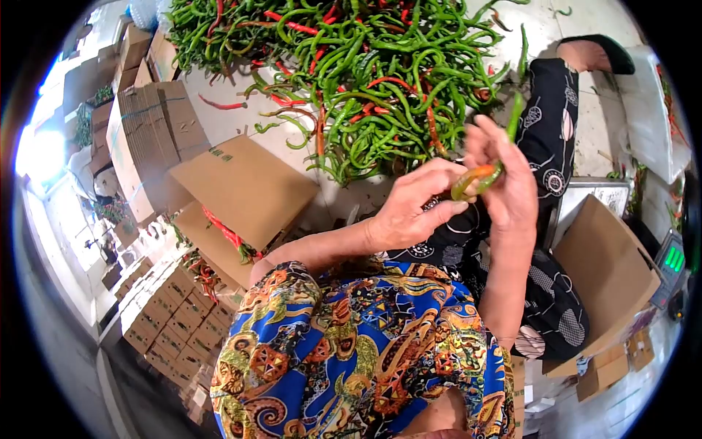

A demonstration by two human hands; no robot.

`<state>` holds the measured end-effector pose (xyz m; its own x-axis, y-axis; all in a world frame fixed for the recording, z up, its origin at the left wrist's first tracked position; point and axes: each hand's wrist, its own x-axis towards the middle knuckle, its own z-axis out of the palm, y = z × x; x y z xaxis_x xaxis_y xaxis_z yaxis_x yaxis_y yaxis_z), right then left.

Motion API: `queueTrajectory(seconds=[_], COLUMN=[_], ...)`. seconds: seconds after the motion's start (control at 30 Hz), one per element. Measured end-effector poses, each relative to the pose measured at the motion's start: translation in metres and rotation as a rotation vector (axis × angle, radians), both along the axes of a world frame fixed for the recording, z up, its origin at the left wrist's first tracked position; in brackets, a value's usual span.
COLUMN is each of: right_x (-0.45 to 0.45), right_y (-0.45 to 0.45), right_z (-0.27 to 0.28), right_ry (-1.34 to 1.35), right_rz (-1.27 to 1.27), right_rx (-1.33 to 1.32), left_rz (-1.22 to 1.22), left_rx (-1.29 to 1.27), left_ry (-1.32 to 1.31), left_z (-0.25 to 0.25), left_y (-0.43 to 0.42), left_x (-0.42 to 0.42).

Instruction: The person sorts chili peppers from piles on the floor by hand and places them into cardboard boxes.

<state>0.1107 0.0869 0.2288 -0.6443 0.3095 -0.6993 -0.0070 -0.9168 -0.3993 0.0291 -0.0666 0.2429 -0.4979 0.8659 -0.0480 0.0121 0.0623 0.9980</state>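
A long chili pepper, part green and part orange, curls between my two hands; its orange bend [479, 173] shows at the middle. My left hand [420, 196] pinches the curled end with thumb and fingers. My right hand [510, 175] is raised beside it, fingers bent around the peppers. A green chili tip [516, 113] sticks up past the right fingers; whether it belongs to the same pepper is hidden. Just beyond my hands lies a large heap of green chili peppers [395, 110] with red ones mixed in.
An open cardboard box [241, 186] with red chilies inside stands at the left. Another open box [607, 263] is at the right, near a scale with a green display [674, 258]. Stacked cartons [172, 307] fill the lower left. Flattened cardboard [157, 124] leans behind.
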Motion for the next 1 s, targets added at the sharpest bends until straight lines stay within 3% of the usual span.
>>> queueTrajectory(seconds=[0.03,0.13,0.23,0.37,0.53,0.77,0.83,0.9,1.0], right_x=[0.012,0.022,0.013,0.001,-0.007,-0.013,-0.013,-0.014,-0.018], right_y=[0.006,0.016,0.011,-0.001,-0.005,-0.007,-0.006,-0.006,-0.006], right_z=[-0.019,-0.007,0.005,-0.004,-0.010,-0.019,-0.020,-0.024,-0.026], right_ry=[0.282,0.242,0.084,0.072,0.062,0.110,0.103,0.110,0.119], right_rz=[-0.101,-0.242,-0.233,-0.145,-0.136,-0.114,-0.116,-0.110,-0.112], right_rx=[-0.163,-0.148,0.000,0.065,0.069,0.017,0.020,0.017,-0.021], left_rz=[-0.009,0.142,0.323,0.198,0.405,0.421,0.329,0.271,0.205], left_rx=[-0.022,-0.378,-0.701,-0.742,-0.776,-0.645,-0.713,-0.691,-0.742], left_ry=[0.090,-0.090,0.338,0.781,0.359,0.183,0.396,0.456,0.173], left_z=[-0.005,-0.045,-0.148,-0.184,-0.204,-0.174,-0.150,-0.159,-0.164], left_y=[-0.002,-0.021,-0.072,-0.074,-0.045,-0.031,-0.030,-0.036,-0.035], left_x=[-0.002,-0.025,-0.070,-0.096,-0.083,-0.079,-0.090,-0.099,-0.099])
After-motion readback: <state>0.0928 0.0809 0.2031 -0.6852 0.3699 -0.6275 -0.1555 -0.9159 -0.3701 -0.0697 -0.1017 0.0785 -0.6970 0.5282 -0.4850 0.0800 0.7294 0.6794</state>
